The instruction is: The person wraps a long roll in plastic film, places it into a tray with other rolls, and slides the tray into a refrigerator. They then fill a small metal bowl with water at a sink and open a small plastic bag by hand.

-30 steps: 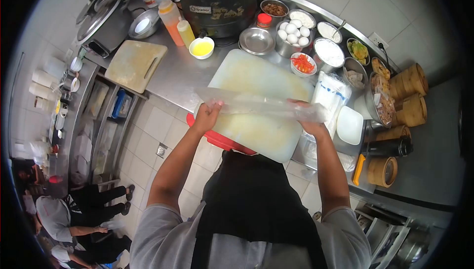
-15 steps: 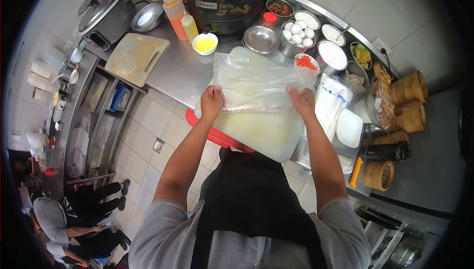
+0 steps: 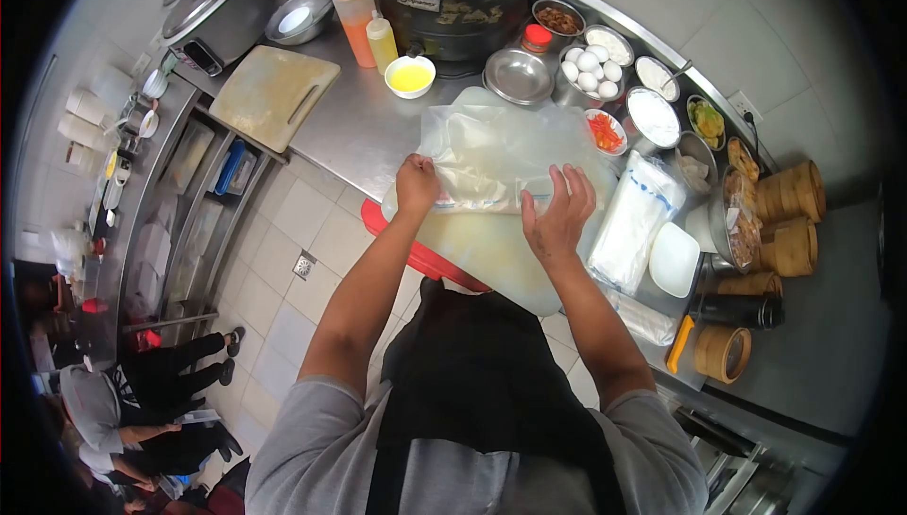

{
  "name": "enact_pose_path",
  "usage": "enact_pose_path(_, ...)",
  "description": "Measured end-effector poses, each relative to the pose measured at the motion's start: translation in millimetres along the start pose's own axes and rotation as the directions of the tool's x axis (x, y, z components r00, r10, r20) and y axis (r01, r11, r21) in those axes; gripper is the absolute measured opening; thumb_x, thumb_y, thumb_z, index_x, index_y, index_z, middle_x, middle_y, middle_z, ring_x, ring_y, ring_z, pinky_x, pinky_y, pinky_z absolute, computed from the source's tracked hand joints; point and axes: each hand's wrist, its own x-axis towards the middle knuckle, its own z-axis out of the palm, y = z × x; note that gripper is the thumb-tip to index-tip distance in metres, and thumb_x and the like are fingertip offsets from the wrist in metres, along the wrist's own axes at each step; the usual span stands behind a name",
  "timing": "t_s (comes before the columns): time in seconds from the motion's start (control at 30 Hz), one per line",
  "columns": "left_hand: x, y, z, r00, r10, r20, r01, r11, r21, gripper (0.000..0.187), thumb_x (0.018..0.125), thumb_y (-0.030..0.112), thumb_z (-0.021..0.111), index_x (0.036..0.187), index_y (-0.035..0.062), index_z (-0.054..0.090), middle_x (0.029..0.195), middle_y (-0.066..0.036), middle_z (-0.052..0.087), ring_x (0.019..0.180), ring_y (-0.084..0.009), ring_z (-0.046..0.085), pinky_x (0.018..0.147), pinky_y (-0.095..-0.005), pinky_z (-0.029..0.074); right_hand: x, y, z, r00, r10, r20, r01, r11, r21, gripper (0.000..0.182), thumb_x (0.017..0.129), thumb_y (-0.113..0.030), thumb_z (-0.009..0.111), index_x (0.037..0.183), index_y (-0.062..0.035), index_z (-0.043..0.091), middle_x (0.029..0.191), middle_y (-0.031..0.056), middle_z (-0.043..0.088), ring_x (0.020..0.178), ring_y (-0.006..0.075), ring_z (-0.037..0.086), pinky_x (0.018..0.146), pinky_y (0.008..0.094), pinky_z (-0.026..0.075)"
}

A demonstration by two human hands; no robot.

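A clear plastic bag (image 3: pixel 501 142) lies over a pale cutting board (image 3: pixel 487 250), with something whitish showing along its near edge. My left hand (image 3: pixel 417 184) is closed on the bag's near left corner. Over the near right part of the bag, my right hand (image 3: pixel 559 213) is open, thumb and fingers apart, its fingertips at the plastic. Just to the right lies a stack of plastic bags (image 3: pixel 635 222) with blue marks. A bowl of orange-red strips (image 3: pixel 605 132) stands beyond my right hand. Something red (image 3: pixel 439 265) sticks out under the board's near edge.
At the back stand a bowl of yellow liquid (image 3: pixel 410 77), squeeze bottles (image 3: pixel 355 24), a large black pot (image 3: pixel 458 9) and a bowl of eggs (image 3: pixel 590 71). Bamboo steamers (image 3: pixel 792 189) stand right. A second cutting board (image 3: pixel 274 99) lies left; other people (image 3: pixel 104 411) are at lower left.
The bag has come down flatter onto the board. My right hand has let go of its right edge, moved slightly left and spread its fingers. My left hand still grips the bag.
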Motion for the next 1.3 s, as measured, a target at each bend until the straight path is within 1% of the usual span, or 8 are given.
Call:
enact_pose_path(0.07, 4.4, -5.9, 3.5, 0.999, 0.016, -0.037, -0.013, 0.997, 0.073, 0.016, 0.095, 0.011, 0.051, 0.092, -0.0031, 0.056, 0.066, -0.016, 0.063, 0.05, -0.0269, 0.066, 0.048, -0.036, 0.051, -3.1, 5.0, 4.4, 0.998, 0.013, -0.06, -0.011, 1.0, 0.022, 0.039, 0.076, -0.012, 0.072, 0.113, -0.0063, 0.059, 0.115, 0.0115, 0.056, 0.115, 0.0303, 0.049, 0.097, 0.045, 0.038)
enact_pose_path(0.13, 2.8, -2.2, 3.2, 1.0, 0.004, -0.029, -0.002, 0.997, 0.073, 0.016, 0.095, 0.011, 0.051, 0.092, -0.0034, 0.056, 0.068, -0.017, 0.064, 0.052, -0.0278, 0.067, 0.048, -0.0366, 0.051, -14.5, 21.2, 13.0, 0.87, -0.26, 0.418, 0.096, 0.922, 0.375, 0.032, 0.078, -0.009, 0.068, 0.109, -0.0061, 0.061, 0.112, 0.0102, 0.058, 0.113, 0.0293, 0.051, 0.098, 0.0427, 0.04)
enact_pose_path(0.23, -4.3, 10.3, 3.4, 1.0, -0.014, -0.025, 0.016, 0.998, 0.059, 0.017, 0.096, 0.012, 0.05, 0.091, -0.0033, 0.056, 0.065, -0.016, 0.062, 0.048, -0.0253, 0.064, 0.047, -0.0358, 0.051, -22.0, 32.7, 17.8, 0.752, -0.271, 0.601, 0.034, 0.927, 0.375, 0.031, 0.081, -0.007, 0.065, 0.111, -0.0041, 0.061, 0.111, 0.0111, 0.059, 0.11, 0.0296, 0.053, 0.097, 0.0401, 0.041)
enact_pose_path(0.7, -2.5, 13.1, -0.9, 0.974, 0.18, -0.137, -0.105, 0.895, 0.434, 0.013, 0.088, 0.012, 0.058, 0.094, -0.0003, 0.057, 0.098, -0.023, 0.063, 0.094, -0.0421, 0.06, 0.08, -0.0465, 0.047, -31.4, 71.1, 16.1, 0.753, -0.118, 0.647, -0.107, 0.949, 0.298, 0.028, 0.081, -0.009, 0.065, 0.109, -0.0048, 0.062, 0.107, 0.0112, 0.06, 0.106, 0.0302, 0.055, 0.093, 0.0404, 0.042)
enact_pose_path(0.77, -16.7, 26.5, -6.2, 0.74, 0.667, -0.081, -0.563, 0.681, 0.469, 0.018, 0.082, 0.011, 0.064, 0.096, 0.0022, 0.059, 0.103, -0.018, 0.06, 0.098, -0.0372, 0.057, 0.085, -0.044, 0.046, -27.0, 69.0, 15.4, 0.749, -0.11, 0.653, -0.123, 0.946, 0.301, 0.028, 0.08, -0.009, 0.067, 0.107, -0.0049, 0.062, 0.106, 0.0114, 0.06, 0.105, 0.0303, 0.055, 0.092, 0.0405, 0.042)
enact_pose_path(0.8, -25.0, 26.6, -6.5, 0.742, 0.666, -0.077, -0.562, 0.681, 0.47, 0.018, 0.082, 0.011, 0.064, 0.096, 0.0022, 0.059, 0.103, -0.018, 0.06, 0.098, -0.0372, 0.057, 0.085, -0.044, 0.046, -25.6, 67.4, 15.4, 0.76, -0.119, 0.64, -0.12, 0.941, 0.317, 0.027, 0.079, -0.009, 0.068, 0.105, -0.005, 0.062, 0.105, 0.0114, 0.06, 0.104, 0.0304, 0.055, 0.092, 0.0405, 0.042)
enact_pose_path(0.87, -41.9, 25.4, -6.1, 0.528, 0.703, 0.477, -0.849, 0.434, 0.301, 0.026, 0.075, 0.009, 0.071, 0.099, 0.0044, 0.061, 0.1, -0.013, 0.058, 0.096, -0.0333, 0.056, 0.084, -0.0411, 0.046, -25.3, 64.3, 17.5, 0.768, -0.128, 0.628, -0.117, 0.935, 0.335, 0.027, 0.077, -0.01, 0.07, 0.103, -0.0051, 0.062, 0.104, 0.0114, 0.06, 0.104, 0.0305, 0.055, 0.092, 0.0404, 0.042)
enact_pose_path(1.3, -40.6, 10.4, -3.7, 0.608, 0.473, 0.638, -0.791, 0.433, 0.432, 0.022, 0.071, 0.012, 0.074, 0.091, 0.0063, 0.066, 0.093, -0.01, 0.06, 0.096, -0.029, 0.057, 0.084, -0.0394, 0.046, -19.7, 61.9, 19.9, 0.71, -0.089, 0.698, -0.196, 0.928, 0.318, 0.026, 0.075, -0.008, 0.072, 0.099, -0.0064, 0.061, 0.101, 0.0116, 0.06, 0.101, 0.0303, 0.055, 0.091, 0.0403, 0.042)
